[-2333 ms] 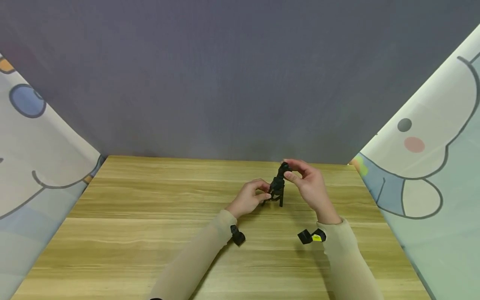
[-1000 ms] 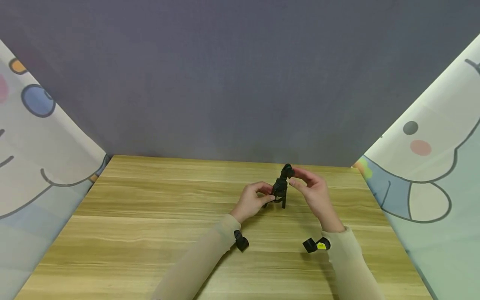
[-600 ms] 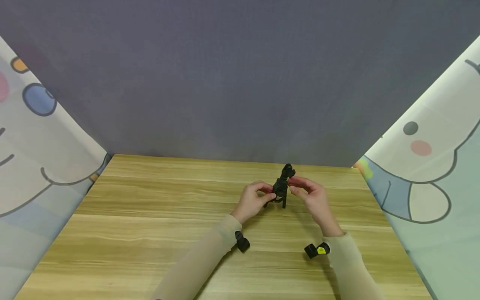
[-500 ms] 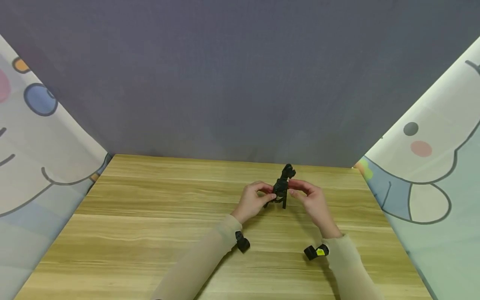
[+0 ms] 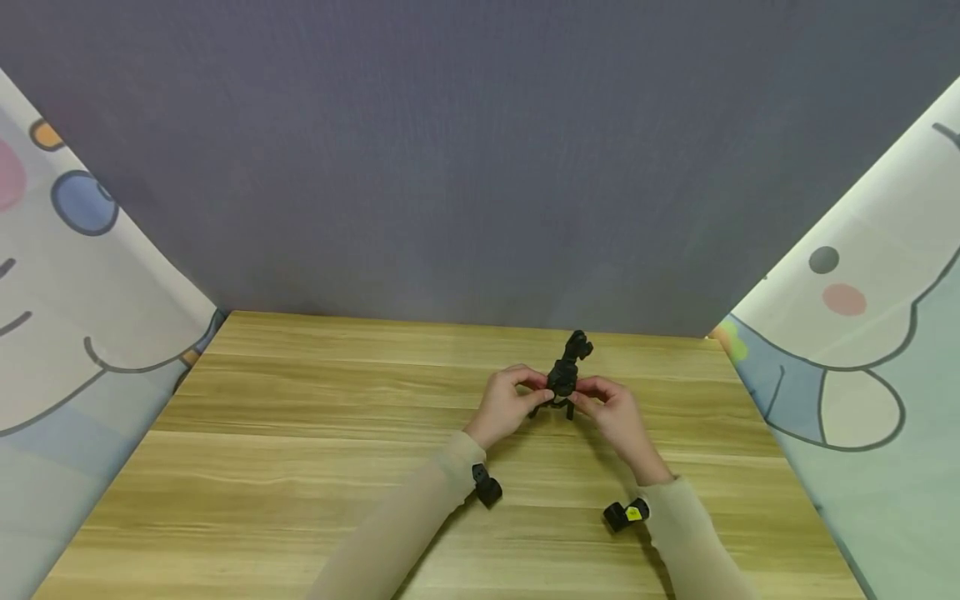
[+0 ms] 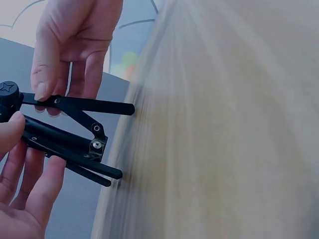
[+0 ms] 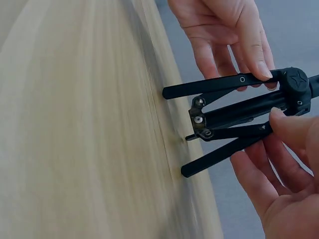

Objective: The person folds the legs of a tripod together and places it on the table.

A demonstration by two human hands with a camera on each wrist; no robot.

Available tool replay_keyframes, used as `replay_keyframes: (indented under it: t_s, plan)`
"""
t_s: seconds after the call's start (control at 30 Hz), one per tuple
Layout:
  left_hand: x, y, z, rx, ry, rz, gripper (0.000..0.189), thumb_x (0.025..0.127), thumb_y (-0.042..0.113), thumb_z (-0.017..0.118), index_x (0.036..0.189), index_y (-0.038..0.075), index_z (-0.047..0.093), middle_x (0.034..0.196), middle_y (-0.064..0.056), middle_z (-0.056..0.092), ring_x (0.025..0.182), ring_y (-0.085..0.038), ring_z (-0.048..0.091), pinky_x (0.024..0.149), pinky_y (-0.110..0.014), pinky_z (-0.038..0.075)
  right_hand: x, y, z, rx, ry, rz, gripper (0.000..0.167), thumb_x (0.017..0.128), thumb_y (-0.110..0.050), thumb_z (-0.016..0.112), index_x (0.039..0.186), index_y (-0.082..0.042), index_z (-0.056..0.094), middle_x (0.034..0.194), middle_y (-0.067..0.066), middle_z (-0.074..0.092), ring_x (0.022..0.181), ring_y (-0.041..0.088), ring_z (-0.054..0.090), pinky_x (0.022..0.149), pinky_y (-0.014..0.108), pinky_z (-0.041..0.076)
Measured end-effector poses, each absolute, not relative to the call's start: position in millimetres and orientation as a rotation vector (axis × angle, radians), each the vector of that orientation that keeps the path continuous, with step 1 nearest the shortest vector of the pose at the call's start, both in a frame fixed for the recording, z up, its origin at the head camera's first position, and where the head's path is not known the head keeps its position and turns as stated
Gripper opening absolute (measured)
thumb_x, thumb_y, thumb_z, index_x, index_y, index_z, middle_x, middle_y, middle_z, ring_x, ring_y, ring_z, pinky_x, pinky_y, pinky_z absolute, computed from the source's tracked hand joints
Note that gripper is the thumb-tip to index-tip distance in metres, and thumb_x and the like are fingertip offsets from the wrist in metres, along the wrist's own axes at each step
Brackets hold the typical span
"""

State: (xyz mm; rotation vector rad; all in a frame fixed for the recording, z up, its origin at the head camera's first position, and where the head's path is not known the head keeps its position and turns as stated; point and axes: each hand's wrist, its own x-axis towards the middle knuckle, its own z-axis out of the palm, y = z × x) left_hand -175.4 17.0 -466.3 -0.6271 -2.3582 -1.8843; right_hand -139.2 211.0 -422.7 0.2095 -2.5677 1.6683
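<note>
A small black tabletop tripod [image 5: 562,379] stands on the wooden table, right of centre in the head view. My left hand [image 5: 502,408] pinches one of its legs between thumb and fingers. On the other side, my right hand [image 5: 618,423] has thumb and fingers on another leg. Both wrist views show the spread legs, hinged struts and centre tube [image 7: 234,113] from close up. A round hub with a star mark [image 6: 8,92] joins the legs at the top. The foot tips are at the table surface; the tripod's upper head shows only in the head view.
The wooden table [image 5: 330,467] reaches back to a plain grey wall panel [image 5: 465,167]. Cartoon-printed sheets [image 5: 862,392] flank both sides. Each sleeve carries a small black wrist camera, one on the left [image 5: 487,487] and one on the right [image 5: 618,515].
My right hand has come down from the tripod's top to a leg on its right side. My left hand has kept its hold low on the left. The head view has shifted slightly.
</note>
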Motion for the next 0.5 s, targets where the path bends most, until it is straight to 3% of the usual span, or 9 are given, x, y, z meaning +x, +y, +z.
replay_keyframes:
  t_s: [0.2, 0.5]
  plan:
    - [-175, 18, -466, -0.598, -2.378, -1.906, 0.007, 0.089, 0.016, 0.078, 0.095, 0.015, 0.077, 0.097, 0.008, 0.069, 0.093, -0.009, 0.064, 0.079, -0.027, 0.053, -136, 206, -418, 0.153, -2.572, 1.641, 0.005, 0.092, 0.006, 0.066, 0.092, 0.011, 0.069, 0.097, 0.019, 0.068, 0.083, 0.010, 0.064, 0.070, 0.024, 0.056]
    - [-176, 23, -471, -0.632, -2.330, -1.954, 0.006, 0.088, 0.014, 0.078, 0.093, 0.013, 0.076, 0.093, 0.007, 0.068, 0.091, -0.009, 0.064, 0.079, -0.027, 0.054, -149, 216, -456, 0.144, -2.468, 1.739, 0.004, 0.094, 0.005, 0.065, 0.092, 0.006, 0.068, 0.098, 0.018, 0.067, 0.089, 0.029, 0.068, 0.072, 0.031, 0.059]
